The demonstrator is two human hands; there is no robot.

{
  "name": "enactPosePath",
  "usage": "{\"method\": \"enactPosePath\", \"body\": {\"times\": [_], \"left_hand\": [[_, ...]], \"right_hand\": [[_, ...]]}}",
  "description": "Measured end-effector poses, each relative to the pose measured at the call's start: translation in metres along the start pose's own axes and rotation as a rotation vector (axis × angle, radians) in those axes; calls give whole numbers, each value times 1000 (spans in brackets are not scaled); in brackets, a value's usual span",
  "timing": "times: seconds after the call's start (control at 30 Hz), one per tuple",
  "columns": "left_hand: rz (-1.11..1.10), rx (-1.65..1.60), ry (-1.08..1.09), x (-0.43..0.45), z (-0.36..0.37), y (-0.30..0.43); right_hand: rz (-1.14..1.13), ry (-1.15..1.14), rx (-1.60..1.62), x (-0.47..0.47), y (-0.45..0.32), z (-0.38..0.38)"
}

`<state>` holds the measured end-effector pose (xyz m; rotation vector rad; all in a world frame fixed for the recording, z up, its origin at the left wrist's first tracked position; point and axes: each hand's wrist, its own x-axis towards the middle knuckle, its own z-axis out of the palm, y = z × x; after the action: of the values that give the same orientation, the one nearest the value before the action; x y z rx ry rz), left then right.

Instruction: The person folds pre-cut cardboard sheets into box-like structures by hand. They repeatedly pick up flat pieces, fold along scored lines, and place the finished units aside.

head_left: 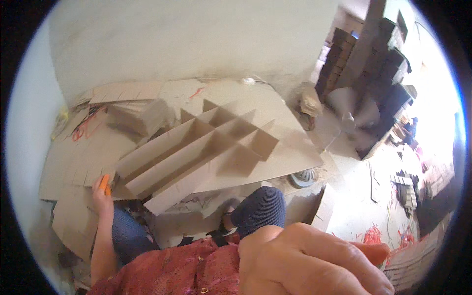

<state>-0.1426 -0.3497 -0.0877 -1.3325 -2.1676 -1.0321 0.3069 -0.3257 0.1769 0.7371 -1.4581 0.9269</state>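
My left hand (101, 195) is at the lower left, close to the near left end of a cardboard divider grid (215, 131). Something orange lies along its fingers; whether it is a finger cover or a held thing is unclear. The grid of interlocked cardboard strips rests on a large cardboard sheet (291, 147), its long strips reaching towards me. Large and near the camera, my right hand (309, 261) is at the lower right with bent fingers. Orange material shows at one finger, and the underside of this hand is hidden.
Slotted cardboard strips (121, 92) and more cardboard pieces lie left of the grid. A floor fan (347, 118) stands at the right, before stacked dark cardboard (383, 81). Red string (372, 235) lies at the lower right. A pale wall (184, 40) rises behind.
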Motion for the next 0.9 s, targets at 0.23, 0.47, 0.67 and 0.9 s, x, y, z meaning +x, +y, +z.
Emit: {"method": "enactPosePath", "body": {"times": [0.23,0.47,0.67,0.9], "left_hand": [[-21,0,-68,5,10,9],[-22,-74,-136,9,13,13],[5,-40,-130,6,23,-8],[18,50,-128,0,19,-21]], "right_hand": [[3,15,-49,0,-5,-1],[-2,19,-73,-4,-15,-2],[7,20,-97,-4,-16,1],[37,54,-114,-9,-15,-7]]}}
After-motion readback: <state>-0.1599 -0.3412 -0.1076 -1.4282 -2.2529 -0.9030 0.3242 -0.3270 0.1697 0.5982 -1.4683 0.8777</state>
